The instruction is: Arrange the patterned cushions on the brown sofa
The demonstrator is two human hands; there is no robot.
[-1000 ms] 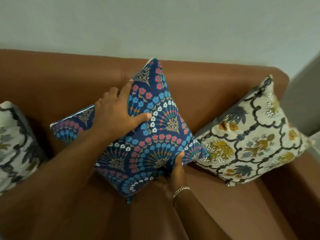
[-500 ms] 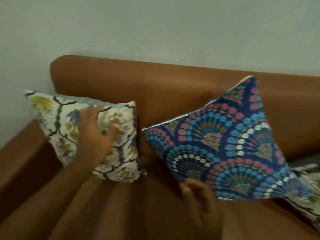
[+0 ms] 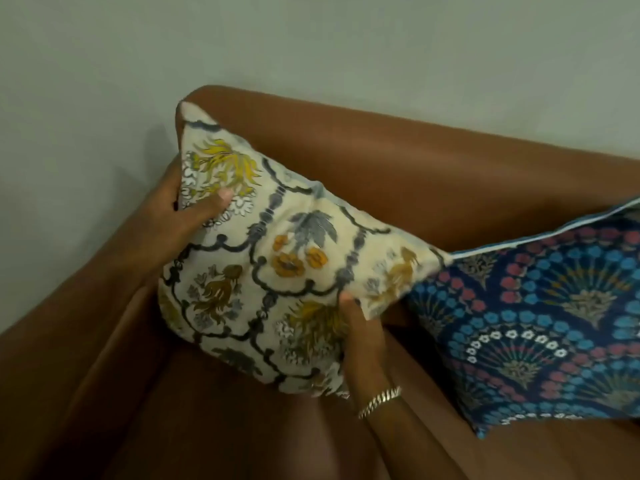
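A cream cushion (image 3: 277,271) with yellow flowers and dark scrolling lines stands tilted on a corner at the left end of the brown sofa (image 3: 433,174). My left hand (image 3: 183,209) grips its upper left edge, thumb on the front. My right hand (image 3: 360,334), a metal bracelet at the wrist, holds its lower right edge, fingers behind the fabric. A dark blue cushion (image 3: 540,320) with red, blue and white fan patterns leans against the backrest to the right, its left corner touching the cream cushion.
A pale grey-green wall (image 3: 311,46) runs behind the sofa. The sofa's left armrest (image 3: 62,341) slopes down at the lower left. Bare brown seat (image 3: 225,427) shows in front of both cushions.
Both hands have closed on the cream cushion and turned it up onto a corner. The right hand left the blue cushion. The view has moved in closer.
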